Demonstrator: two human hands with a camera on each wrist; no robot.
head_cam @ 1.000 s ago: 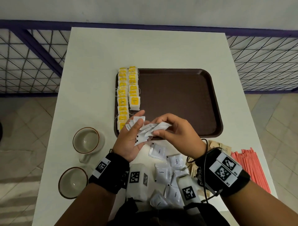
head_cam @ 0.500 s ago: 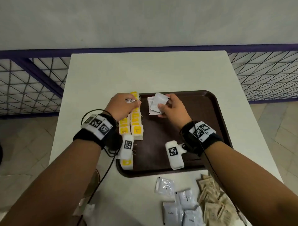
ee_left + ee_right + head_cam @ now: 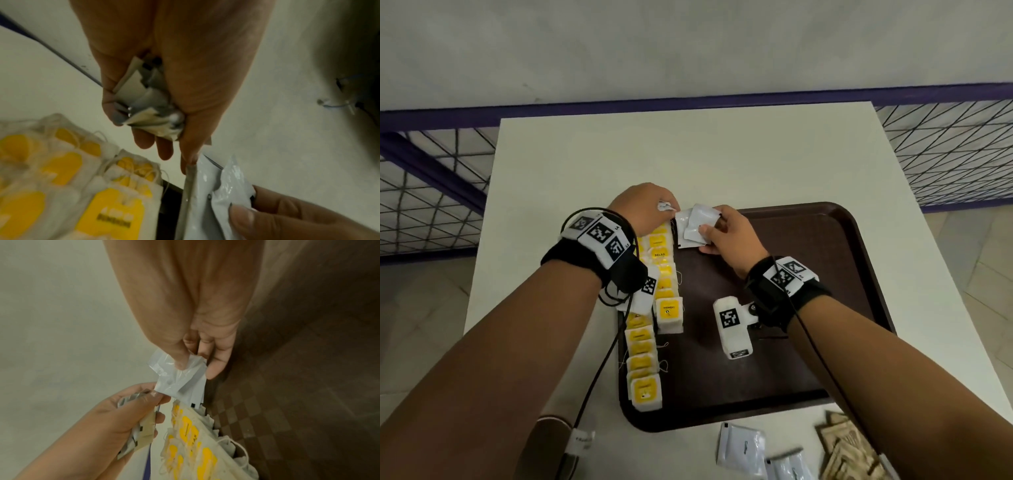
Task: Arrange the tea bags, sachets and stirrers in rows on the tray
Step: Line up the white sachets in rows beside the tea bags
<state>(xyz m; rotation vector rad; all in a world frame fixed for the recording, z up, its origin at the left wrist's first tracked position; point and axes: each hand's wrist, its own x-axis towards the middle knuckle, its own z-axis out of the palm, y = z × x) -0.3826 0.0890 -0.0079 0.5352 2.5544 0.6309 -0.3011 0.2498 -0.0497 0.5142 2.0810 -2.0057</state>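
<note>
Two rows of yellow-tagged tea bags [image 3: 654, 308] run along the left side of the brown tray [image 3: 859, 274], standing close against one another from its near edge to its far one. Over the far left corner of the tray both hands meet. The left hand [image 3: 640, 209] has its fingers curled round a crumpled bunch of white sachets [image 3: 144, 105] held in the palm (the left wrist view shows them packed tight between fingers and thumb), and its fingertip touches the edge of the sachets in the other hand. The right hand [image 3: 726, 236] pinches a couple of white sachets [image 3: 693, 228] between thumb and fingers, just beside the far end of the inner tea bag row and low over the tray floor; whether they touch the floor I cannot tell. On the white table [image 3: 722, 154] near the tray's front edge lie more loose white sachets [image 3: 743, 448], and to their right a heap of brown sachets [image 3: 849, 452]. The rest of the tray is bare brown.
</note>
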